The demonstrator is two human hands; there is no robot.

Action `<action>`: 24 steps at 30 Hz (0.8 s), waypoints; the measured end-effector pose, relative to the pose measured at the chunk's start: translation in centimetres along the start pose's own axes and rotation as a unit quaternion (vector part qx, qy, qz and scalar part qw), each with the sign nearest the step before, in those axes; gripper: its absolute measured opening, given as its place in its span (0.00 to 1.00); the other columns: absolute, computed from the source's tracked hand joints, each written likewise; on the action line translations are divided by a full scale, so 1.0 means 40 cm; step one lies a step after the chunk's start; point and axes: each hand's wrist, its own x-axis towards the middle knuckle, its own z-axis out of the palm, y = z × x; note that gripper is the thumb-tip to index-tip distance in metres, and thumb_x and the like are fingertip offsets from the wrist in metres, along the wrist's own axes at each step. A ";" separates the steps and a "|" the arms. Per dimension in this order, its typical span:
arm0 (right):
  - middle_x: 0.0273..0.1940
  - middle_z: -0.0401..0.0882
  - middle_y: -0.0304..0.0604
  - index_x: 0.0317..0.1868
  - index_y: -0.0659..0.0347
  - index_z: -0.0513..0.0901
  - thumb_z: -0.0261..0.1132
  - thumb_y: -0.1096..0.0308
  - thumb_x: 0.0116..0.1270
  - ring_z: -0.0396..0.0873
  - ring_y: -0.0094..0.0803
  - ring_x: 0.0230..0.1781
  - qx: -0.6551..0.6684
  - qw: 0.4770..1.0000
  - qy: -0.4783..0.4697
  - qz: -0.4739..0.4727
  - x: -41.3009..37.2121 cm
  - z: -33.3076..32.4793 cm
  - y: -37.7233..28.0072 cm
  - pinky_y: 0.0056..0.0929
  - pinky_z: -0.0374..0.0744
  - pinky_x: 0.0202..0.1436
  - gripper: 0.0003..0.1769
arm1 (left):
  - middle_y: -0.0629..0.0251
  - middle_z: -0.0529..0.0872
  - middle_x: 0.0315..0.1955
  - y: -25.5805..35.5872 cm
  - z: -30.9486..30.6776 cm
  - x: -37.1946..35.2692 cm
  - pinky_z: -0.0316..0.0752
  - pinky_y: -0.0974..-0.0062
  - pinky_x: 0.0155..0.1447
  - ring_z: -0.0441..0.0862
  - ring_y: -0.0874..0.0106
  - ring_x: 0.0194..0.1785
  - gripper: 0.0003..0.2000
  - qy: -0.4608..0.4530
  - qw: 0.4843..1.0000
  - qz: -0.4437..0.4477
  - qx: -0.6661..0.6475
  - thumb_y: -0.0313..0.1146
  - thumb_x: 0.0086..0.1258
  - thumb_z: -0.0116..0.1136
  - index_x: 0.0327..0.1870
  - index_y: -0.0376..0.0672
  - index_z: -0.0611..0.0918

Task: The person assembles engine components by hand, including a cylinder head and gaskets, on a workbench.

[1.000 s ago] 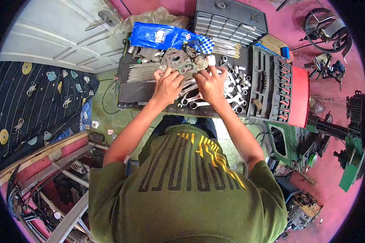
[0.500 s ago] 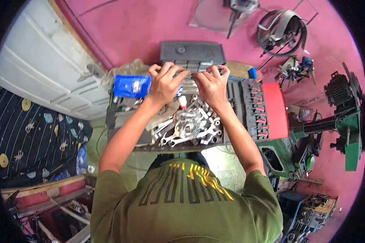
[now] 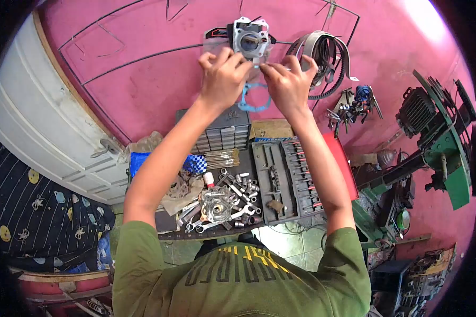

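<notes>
Head view here is showing mostly pink wall (image 3: pixel 158 87), spreading behind the grip and off to both sides. A white door (image 3: pixel 53 148) is standing far to the left of the grip. Workbench (image 3: pixel 166 223) is sitting well below the grip and carrying a whole mess of metal bits, and a green machine (image 3: pixel 456 195) is jutting into view far to the right. A tool case (image 3: pixel 342 158) with a red side is lying below and to the right of the grip, while a gray drawer cabinet (image 3: pixel 222 134) is standing below and slightly left. There's a black belt (image 3: pixel 346 68) hanging just right of the grip, and an engine cylinder (image 3: pixel 251 41) is showing against the wall right above the fingertips. Left hand (image 3: pixel 223 82) and right hand (image 3: pixel 288 87) are hovering side by side, thumbs and fingers bending inward, tips nearly meeting. Honestly can't tell if either one's actually closing on anything. Wrenches (image 3: pixel 243 212) are lying jumbled well below the grip. The blue gasket (image 3: pixel 245 105) is showing just beneath the fingertips, between the two hands. Little sockets (image 3: pixel 247 182) are lying scattered below the grip too, just above the wrenches.
</notes>
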 end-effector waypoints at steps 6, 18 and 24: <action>0.36 0.91 0.21 0.39 0.39 0.94 0.72 0.62 0.63 0.83 0.28 0.51 -0.053 0.998 0.045 0.006 0.145 0.062 0.116 0.62 0.62 0.69 0.06 | 0.81 0.87 0.38 -0.067 0.045 0.176 0.55 0.52 0.59 0.79 0.73 0.53 0.07 0.024 0.999 -0.029 0.025 0.41 0.65 0.72 0.42 0.58 0.92; 0.34 0.91 0.25 0.39 0.36 0.95 0.72 0.62 0.63 0.85 0.28 0.47 -0.052 0.998 0.036 -0.001 0.275 0.173 0.193 0.62 0.63 0.67 0.08 | 0.68 0.89 0.42 -0.158 0.087 0.311 0.62 0.48 0.57 0.80 0.63 0.56 0.12 -0.043 0.991 -0.120 0.040 0.47 0.66 0.70 0.39 0.49 0.91; 0.32 0.90 0.29 0.39 0.37 0.95 0.72 0.62 0.62 0.85 0.32 0.46 0.007 0.999 0.007 0.035 0.238 0.242 0.197 0.64 0.64 0.66 0.08 | 0.76 0.88 0.37 -0.177 0.138 0.282 0.56 0.50 0.59 0.80 0.69 0.53 0.09 -0.110 0.983 -0.136 0.056 0.41 0.63 0.71 0.43 0.56 0.92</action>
